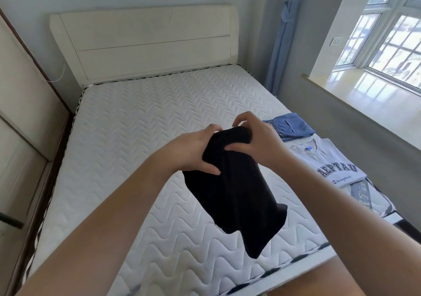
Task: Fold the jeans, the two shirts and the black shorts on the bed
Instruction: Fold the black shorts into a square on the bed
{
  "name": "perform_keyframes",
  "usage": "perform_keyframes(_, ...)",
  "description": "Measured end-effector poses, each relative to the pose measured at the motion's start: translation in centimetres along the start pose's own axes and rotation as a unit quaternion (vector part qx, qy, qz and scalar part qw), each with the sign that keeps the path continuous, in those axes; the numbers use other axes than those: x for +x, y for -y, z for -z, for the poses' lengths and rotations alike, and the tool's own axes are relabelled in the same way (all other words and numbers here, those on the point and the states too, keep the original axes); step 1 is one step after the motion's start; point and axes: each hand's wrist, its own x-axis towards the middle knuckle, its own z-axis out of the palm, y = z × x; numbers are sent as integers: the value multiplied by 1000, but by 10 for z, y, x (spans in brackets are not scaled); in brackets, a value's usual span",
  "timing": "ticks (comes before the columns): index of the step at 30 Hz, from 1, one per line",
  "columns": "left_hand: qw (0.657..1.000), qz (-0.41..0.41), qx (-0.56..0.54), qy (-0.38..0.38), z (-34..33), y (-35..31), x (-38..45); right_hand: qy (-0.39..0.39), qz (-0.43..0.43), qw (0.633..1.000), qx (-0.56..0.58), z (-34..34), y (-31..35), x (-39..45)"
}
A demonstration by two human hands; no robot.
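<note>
HOLD: both hands, left hand (193,153) and right hand (255,139), each grip pinching the waistband of the black shorts (234,193), which hang above the bed (136,136), likely to straighten them | DONE (apparently): jeans (290,127), grey shirt (328,166) folded at right edge | ROOM: quilted mattress, white headboard (145,42), window (387,33)

Black soft-fabric shorts (237,188) are held up over the white quilted bed (141,122), bunched at the grip, legs hanging below. Right of the grip: folded blue denim jeans (290,126), then folded grey printed t-shirt (328,163), w/ 2nd folded grey shirt (366,195) beside it.
</note>
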Motion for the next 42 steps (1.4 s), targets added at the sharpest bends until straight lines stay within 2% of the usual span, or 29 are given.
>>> perform_keyframes(4,999,28,14,-39,-8,-21,25,24,-7,1000,10,13,-13,1)
perform_keyframes(7,998,39,-29,-40,-12,-32,39,56,-16,995,76,27,-37,-6)
perform_keyframes(9,995,49,-71,-44,-12,-39,49,80,-41,988,125,34,-59,-10)
perform_keyframes(12,993,67,-79,-49,-10,-49,65,116,-102,976,154,29,-106,-17)
perform_keyframes(15,991,86,-78,-61,-9,-58,81,151,-161,962,161,18,-151,-27)
perform_keyframes(18,987,107,-95,-75,-8,-66,89,184,-188,958,113,7,-192,-33)
perform_keyframes(21,980,128,-121,-89,-2,-70,91,189,-261,943,84,-8,-235,-36)
perform_keyframes(23,974,140,-140,-107,1,-72,90,165,-353,910,144,-13,-254,-34)
perform_keyframes(26,967,155,-149,-134,4,-76,88,110,-527,803,257,-15,-274,-32)
perform_keyframes(27,966,158,-145,-141,4,-78,88,112,-553,784,259,-14,-281,-32)
perform_keyframes(32,955,188,-149,-172,-2,-75,89,197,-530,782,262,-16,-311,-35)
perform_keyframes(36,949,211,-164,-166,-8,-74,92,287,-495,759,310,-18,-314,-37)
perform_keyframes(39,951,209,-162,-162,-10,-77,91,290,-475,748,362,-36,-313,-37)
perform_keyframes(42,947,220,-166,-165,-13,-79,85,285,-449,718,449,-53,-308,-39)
